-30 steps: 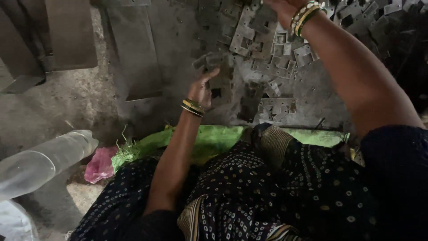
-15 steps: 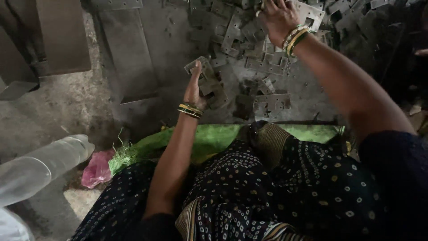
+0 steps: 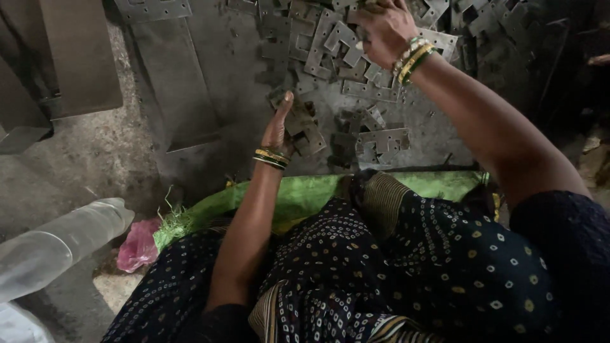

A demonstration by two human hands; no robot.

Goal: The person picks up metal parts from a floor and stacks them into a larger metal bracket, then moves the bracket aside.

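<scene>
My left hand (image 3: 279, 124) holds a small stack of flat grey metal plates (image 3: 304, 126) upright just above the floor, thumb up, bangles at the wrist. My right hand (image 3: 383, 30) reaches far forward onto a heap of similar punched metal plates (image 3: 330, 44), fingers curled over the pieces; what it grips is hidden beneath the palm. More loose plates (image 3: 381, 141) lie between the heap and my knees.
A long flat metal sheet (image 3: 175, 82) and a brown block (image 3: 79, 57) lie at the left on the concrete floor. A clear plastic bottle (image 3: 57, 244) and a pink scrap (image 3: 136, 244) sit at lower left. A green sack (image 3: 305, 194) lies under my legs.
My right hand has come down from the top edge onto the plate heap. My left hand with its plates has shifted slightly lower and nearer in view.
</scene>
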